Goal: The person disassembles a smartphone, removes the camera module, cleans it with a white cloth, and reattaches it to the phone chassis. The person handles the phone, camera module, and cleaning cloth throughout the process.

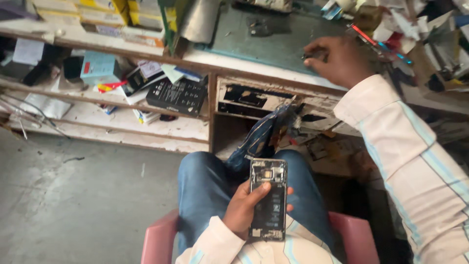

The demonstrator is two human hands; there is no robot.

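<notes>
glass-and-metal opened phone [267,200], back cover off, circuit board and battery showing; lying upright over the lap, above blue jeans [205,190] and pink chair [159,242]. being gripped by left hand [244,208], thumb across the face, fingers wrapping the far edge. likely light, stiff, fragile inside; best holding by the metal side rails, off the bare board. right hand [334,58] reaching onto the green bench [273,36], fingers curling on something small and dark, unclear what.

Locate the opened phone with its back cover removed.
In the head view, the opened phone sits low and centre, held in the left hand over the blue-jeaned lap, above the pink plastic chair.
</notes>
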